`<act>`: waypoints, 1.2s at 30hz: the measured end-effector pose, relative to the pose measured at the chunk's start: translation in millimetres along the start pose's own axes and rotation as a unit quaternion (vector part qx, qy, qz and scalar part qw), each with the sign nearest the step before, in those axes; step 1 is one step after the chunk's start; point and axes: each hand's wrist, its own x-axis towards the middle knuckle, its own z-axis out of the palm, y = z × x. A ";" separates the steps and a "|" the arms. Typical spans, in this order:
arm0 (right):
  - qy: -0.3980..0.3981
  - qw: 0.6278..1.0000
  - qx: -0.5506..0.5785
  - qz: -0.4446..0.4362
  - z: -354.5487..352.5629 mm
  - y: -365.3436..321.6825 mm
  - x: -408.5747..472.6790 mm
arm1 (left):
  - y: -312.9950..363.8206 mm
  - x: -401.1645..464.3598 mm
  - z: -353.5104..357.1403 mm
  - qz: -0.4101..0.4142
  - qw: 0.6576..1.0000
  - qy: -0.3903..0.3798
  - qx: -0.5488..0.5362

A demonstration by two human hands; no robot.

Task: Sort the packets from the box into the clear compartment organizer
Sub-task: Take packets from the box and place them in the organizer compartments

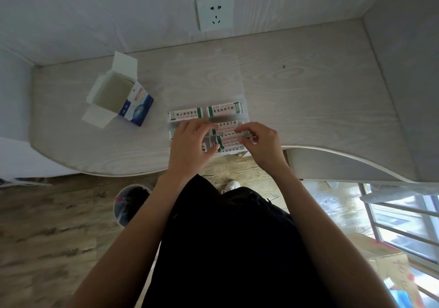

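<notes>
The clear compartment organizer (245, 115) lies near the desk's front edge, its see-through lid (202, 79) folded back flat. White packets with green ends fill its cells, one at the back left (185, 114) and one at the back right (224, 110). My left hand (190, 144) and my right hand (262, 143) are over the front right cells. Together they pinch a packet (231, 137) by its two ends. The open blue and white box (118, 93) stands to the left, and no packets show inside it.
The pale wood-grain desk (308, 108) has a curved front edge. A wall socket (215, 14) with a yellow label sits on the back panel. On the floor below are a waste bin (129, 203) and a window grille (403, 224) at the right.
</notes>
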 end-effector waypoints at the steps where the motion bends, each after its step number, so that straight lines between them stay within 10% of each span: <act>1: 0.000 1.000 -0.013 -0.006 1.4 -0.3 -0.4 | -0.8 0.3 0.4 0.002 1.000 -0.001 0.008; 15: 0.047 0.928 -0.303 -0.210 13.6 -0.1 -1.0 | 8.3 6.3 -0.1 0.026 0.994 -0.058 0.092; 36: 0.016 0.936 -0.352 0.001 11.3 -2.4 0.0 | 12.5 10.9 6.7 0.030 0.987 -0.102 0.122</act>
